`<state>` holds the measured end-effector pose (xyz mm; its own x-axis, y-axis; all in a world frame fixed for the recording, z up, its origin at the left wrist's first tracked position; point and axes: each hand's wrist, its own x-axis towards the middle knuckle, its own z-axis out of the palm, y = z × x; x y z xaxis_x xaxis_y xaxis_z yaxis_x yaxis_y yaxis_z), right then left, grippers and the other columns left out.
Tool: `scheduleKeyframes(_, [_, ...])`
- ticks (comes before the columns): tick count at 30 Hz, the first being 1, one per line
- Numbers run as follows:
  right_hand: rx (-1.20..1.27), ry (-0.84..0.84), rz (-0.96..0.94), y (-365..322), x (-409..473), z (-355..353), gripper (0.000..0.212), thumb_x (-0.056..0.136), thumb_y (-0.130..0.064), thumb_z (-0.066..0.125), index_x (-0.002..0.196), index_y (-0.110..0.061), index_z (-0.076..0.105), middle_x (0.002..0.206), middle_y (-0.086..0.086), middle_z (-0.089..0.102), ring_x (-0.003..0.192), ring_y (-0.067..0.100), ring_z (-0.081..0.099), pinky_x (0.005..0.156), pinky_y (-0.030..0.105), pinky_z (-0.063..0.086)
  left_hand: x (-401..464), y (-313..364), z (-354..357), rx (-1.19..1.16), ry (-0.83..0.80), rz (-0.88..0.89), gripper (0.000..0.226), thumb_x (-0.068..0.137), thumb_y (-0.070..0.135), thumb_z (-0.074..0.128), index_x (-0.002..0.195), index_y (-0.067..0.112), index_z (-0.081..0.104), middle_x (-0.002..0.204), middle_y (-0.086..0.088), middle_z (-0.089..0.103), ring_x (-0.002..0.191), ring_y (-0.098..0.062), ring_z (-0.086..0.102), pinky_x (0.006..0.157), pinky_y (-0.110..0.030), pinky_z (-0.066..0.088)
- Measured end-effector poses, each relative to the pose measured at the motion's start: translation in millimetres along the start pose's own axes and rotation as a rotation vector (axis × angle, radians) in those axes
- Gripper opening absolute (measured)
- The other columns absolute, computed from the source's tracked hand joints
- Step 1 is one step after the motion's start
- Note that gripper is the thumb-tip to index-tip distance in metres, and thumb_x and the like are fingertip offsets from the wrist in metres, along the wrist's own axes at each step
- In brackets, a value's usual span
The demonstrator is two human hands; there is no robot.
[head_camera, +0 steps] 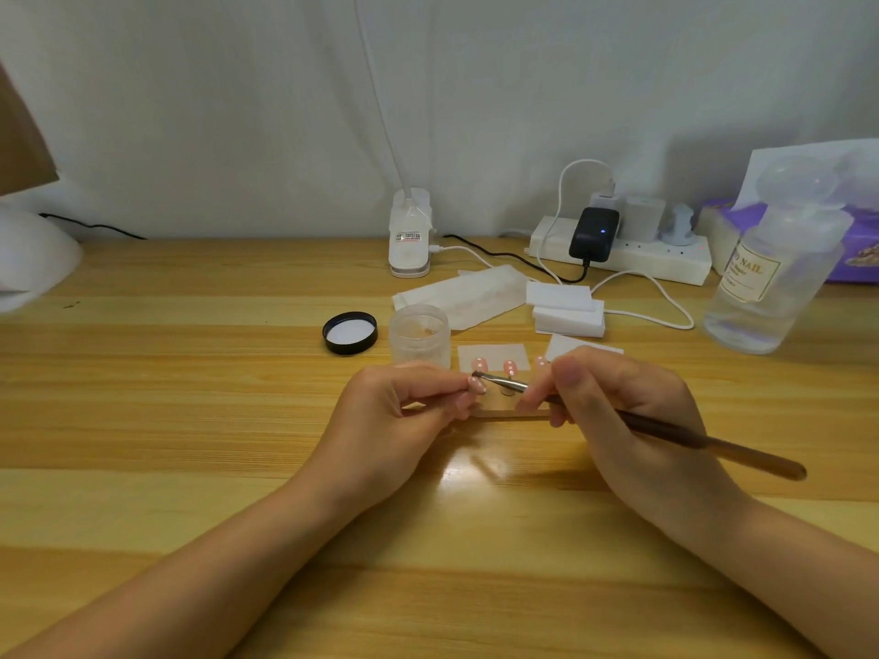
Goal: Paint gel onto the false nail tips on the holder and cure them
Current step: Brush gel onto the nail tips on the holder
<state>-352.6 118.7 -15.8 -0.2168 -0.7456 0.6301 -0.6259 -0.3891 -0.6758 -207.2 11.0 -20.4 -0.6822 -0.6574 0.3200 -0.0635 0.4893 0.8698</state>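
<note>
We pinch one tip (477, 384) in our left hand (404, 411), lifted off the holder (511, 413) so its face meets the brush (666, 428), which our right hand (613, 416) grips pencil-style for control; the other tips (510, 367) wait on the holder.

One head-worn wide-angle view looks forward and down, close over the wooden table (190, 420).

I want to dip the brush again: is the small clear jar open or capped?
Open. The jar has no lid on it; its black lid lies upturned on the table beside it.
</note>
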Motion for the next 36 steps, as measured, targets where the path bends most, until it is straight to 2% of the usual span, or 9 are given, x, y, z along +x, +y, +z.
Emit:
scheduleKeyframes(5, [-0.039,-0.020,0.020,0.3,0.7,1.2,0.029,0.089,-0.042,0.042,0.073,-0.030,0.063,0.063,-0.029,0.057,0.064,-0.003,0.058,0.058,0.006,0.038,-0.2,0.2,0.3,-0.022,-0.004,-0.005,0.030,0.078,0.007,0.066,0.078,0.037,0.070,0.075,0.007,0.070,0.070,-0.002,0.063,0.070,-0.015,0.049])
scheduleKeyframes(8, [-0.009,-0.012,0.014,3.0,-1.2,1.2,0.033,0.089,-0.036,0.043,0.070,-0.023,0.066,0.060,-0.025,0.057,0.062,-0.004,0.059,0.060,0.005,0.039,0.0,-1.8,0.4,-0.045,-0.005,-0.014,0.041,0.079,0.005,0.065,0.071,0.045,0.071,0.074,0.010,0.071,0.070,-0.003,0.065,0.070,-0.015,0.050])
scheduleKeyframes(12, [0.057,0.029,0.030,4.9,-3.7,1.0,0.037,0.089,-0.032,0.041,0.064,-0.018,0.065,0.057,-0.010,0.061,0.058,-0.004,0.057,0.062,0.004,0.039,0.3,-3.9,1.6,-0.062,-0.011,-0.031,0.036,0.081,0.002,0.063,0.077,0.037,0.069,0.073,0.015,0.071,0.068,-0.002,0.066,0.066,-0.010,0.047])
scheduleKeyframes(15, [0.021,0.045,-0.005,3.5,-1.9,0.1,0.040,0.091,-0.031,0.042,0.066,-0.013,0.065,0.057,-0.021,0.056,0.059,-0.005,0.056,0.060,0.004,0.038,0.4,-4.7,1.8,-0.055,-0.012,-0.027,0.032,0.081,0.002,0.063,0.079,0.033,0.070,0.076,0.014,0.072,0.069,-0.003,0.066,0.067,-0.011,0.048])
scheduleKeyframes(19, [-0.019,0.027,-0.005,2.7,1.1,0.9,0.042,0.089,-0.042,0.040,0.073,-0.016,0.068,0.058,-0.024,0.053,0.057,0.000,0.055,0.056,0.016,0.042,0.2,-4.9,1.5,-0.059,-0.015,-0.018,0.030,0.081,0.002,0.063,0.080,0.031,0.070,0.076,0.012,0.072,0.069,-0.004,0.066,0.068,-0.012,0.048])
scheduleKeyframes(25, [0.030,0.016,0.005,1.9,-0.2,2.3,0.040,0.086,-0.037,0.041,0.069,-0.013,0.068,0.054,-0.031,0.052,0.057,-0.011,0.056,0.060,0.002,0.039,0.5,-4.8,1.3,-0.045,-0.013,-0.003,0.034,0.082,0.001,0.063,0.081,0.034,0.070,0.075,0.014,0.072,0.070,-0.003,0.066,0.068,-0.012,0.049])
scheduleKeyframes(30, [0.123,0.071,0.029,2.5,-3.3,1.5,0.043,0.087,-0.037,0.039,0.062,-0.013,0.065,0.055,-0.008,0.062,0.053,-0.007,0.055,0.058,0.001,0.038,0.7,-4.9,2.0,-0.043,-0.005,-0.003,0.036,0.082,0.000,0.062,0.079,0.036,0.068,0.073,0.018,0.070,0.068,0.000,0.065,0.065,-0.009,0.046])
scheduleKeyframes(34, [0.060,0.060,0.002,2.3,-0.6,1.1,0.045,0.089,-0.037,0.037,0.068,-0.011,0.067,0.056,-0.025,0.054,0.057,-0.007,0.055,0.057,0.004,0.037,0.3,-3.8,1.5,-0.035,-0.011,0.007,0.032,0.081,0.002,0.063,0.081,0.033,0.070,0.079,0.013,0.072,0.069,-0.003,0.066,0.066,-0.011,0.048])
scheduleKeyframes(36, [0.017,0.044,0.001,3.5,-0.2,1.1,0.044,0.089,-0.041,0.037,0.072,-0.014,0.068,0.056,-0.025,0.052,0.056,-0.002,0.054,0.056,0.013,0.041,0.2,-3.0,1.5,-0.035,-0.013,0.013,0.032,0.081,0.002,0.063,0.081,0.033,0.070,0.080,0.011,0.072,0.069,-0.003,0.066,0.067,-0.012,0.048])
